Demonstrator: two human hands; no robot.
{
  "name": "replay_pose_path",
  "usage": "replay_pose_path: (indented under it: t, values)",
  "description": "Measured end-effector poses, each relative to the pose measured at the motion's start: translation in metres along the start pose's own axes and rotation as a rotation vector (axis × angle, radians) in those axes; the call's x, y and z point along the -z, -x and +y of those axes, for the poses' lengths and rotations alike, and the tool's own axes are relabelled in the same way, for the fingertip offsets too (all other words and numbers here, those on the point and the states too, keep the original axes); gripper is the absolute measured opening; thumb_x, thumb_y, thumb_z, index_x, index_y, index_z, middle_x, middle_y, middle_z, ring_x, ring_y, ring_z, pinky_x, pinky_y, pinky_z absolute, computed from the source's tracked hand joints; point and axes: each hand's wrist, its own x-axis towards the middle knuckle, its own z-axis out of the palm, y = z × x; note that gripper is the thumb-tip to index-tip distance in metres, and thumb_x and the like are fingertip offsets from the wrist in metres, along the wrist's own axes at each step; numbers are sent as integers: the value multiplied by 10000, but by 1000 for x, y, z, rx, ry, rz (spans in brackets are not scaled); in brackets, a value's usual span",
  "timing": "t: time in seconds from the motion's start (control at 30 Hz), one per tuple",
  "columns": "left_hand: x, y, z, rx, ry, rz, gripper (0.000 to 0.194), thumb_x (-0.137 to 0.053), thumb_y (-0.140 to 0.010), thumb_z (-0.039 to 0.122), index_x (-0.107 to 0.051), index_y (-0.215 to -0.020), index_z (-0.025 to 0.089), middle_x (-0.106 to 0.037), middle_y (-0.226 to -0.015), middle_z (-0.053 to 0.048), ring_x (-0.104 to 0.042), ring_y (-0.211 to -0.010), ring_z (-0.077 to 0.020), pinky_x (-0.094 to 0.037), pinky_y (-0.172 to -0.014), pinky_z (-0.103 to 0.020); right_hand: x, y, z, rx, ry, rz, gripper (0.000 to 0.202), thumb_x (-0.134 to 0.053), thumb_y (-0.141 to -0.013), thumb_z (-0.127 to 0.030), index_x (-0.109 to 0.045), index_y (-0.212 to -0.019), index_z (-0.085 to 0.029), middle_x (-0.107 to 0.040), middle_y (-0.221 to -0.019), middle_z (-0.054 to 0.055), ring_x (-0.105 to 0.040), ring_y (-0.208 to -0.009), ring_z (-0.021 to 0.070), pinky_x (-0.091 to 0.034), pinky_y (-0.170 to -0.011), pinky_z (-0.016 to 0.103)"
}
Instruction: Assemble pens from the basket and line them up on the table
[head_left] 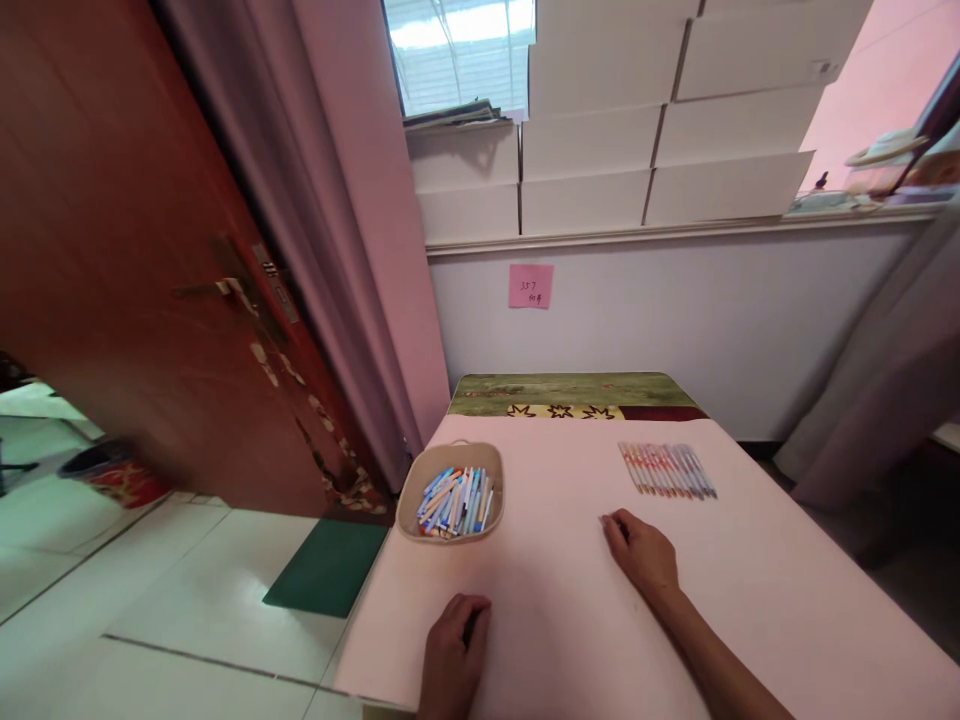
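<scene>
My left hand (456, 645) rests on the pink-covered bench (555, 590), below the basket (409, 515), its fingers curled loosely in; I see nothing held in it. My right hand (642, 550) lies apart from it, nearer the row of pens (667, 471) but not touching them, thumb and forefinger drawn close; whether they pinch anything I cannot tell. The basket stands on the left side of the bench, with a loose heap of markers (456, 502) inside. The pens lie side by side toward the right, past my right hand.
</scene>
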Motion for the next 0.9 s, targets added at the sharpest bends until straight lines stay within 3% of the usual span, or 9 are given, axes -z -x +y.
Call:
replay_pose_path:
  t: [0.23, 0.4, 0.5, 0.57, 0.63, 0.7, 0.8, 0.9]
  values:
    - [-2, -7, 9, 35, -14, 35, 196, -542, -872, 337, -687, -838, 211, -690, -775, -33, -658, -714, -174, -529, -643, -239, 5, -3, 0, -2, -50, -25, 343, -389, -912, -473, -659, -839, -274, -698, -737, -9, -624, -671, 169, -300, -551, 252]
    - [5, -5, 9, 32, -161, 182, 203, -573, -854, 377, -689, -869, 212, -694, -801, -39, -654, -687, -169, -536, -628, -247, 8, -5, 2, -1, -102, -74, 353, -382, -908, -499, -642, -809, -282, -690, -701, -15, -633, -658, 180, -322, -554, 257]
    - [13, -20, 8, -83, -395, 347, 279, -648, -792, 403, -675, -999, 219, -682, -983, -96, -644, -922, -239, -519, -849, -363, 9, -6, 3, 5, -118, -91, 346, -385, -902, -506, -635, -808, -286, -690, -696, -14, -639, -655, 186, -340, -557, 261]
    - [16, -37, 8, -131, -586, 420, 385, -682, -754, 422, -658, -1084, 224, -611, -1182, -150, -538, -1148, -318, -387, -1012, -509, 10, -7, 4, 10, -129, -110, 340, -382, -902, -509, -633, -814, -297, -691, -697, -19, -643, -656, 188, -350, -556, 259]
    - [17, -55, 6, -131, -731, 396, 377, -665, -771, 402, -658, -1105, 227, -495, -1352, -174, -401, -1287, -370, -284, -1041, -596, 11, -9, 4, 9, -137, -127, 339, -379, -901, -513, -631, -811, -306, -693, -695, -23, -646, -658, 192, -356, -552, 258]
    - [16, -71, 1, -151, -790, 303, 269, -600, -828, 335, -674, -1058, 218, -446, -1410, -176, -347, -1329, -366, -272, -1029, -602, 11, -10, 4, 4, -144, -134, 339, -376, -901, -513, -631, -807, -310, -694, -689, -22, -648, -651, 195, -360, -546, 258]
    - [15, -87, -15, -172, -822, 163, 199, -501, -882, 240, -688, -946, 220, -495, -1387, -153, -385, -1312, -326, -305, -1000, -562, 9, -11, 4, 1, -156, -140, 344, -374, -903, -509, -632, -801, -308, -689, -677, -18, -648, -636, 192, -367, -546, 260]
    - [17, -101, -30, -193, -847, 133, 198, -492, -882, 232, -688, -903, 221, -547, -1341, -137, -429, -1278, -313, -314, -985, -531, 7, -13, 6, -2, -160, -151, 348, -373, -902, -511, -635, -801, -304, -692, -688, -14, -651, -641, 191, -370, -547, 261]
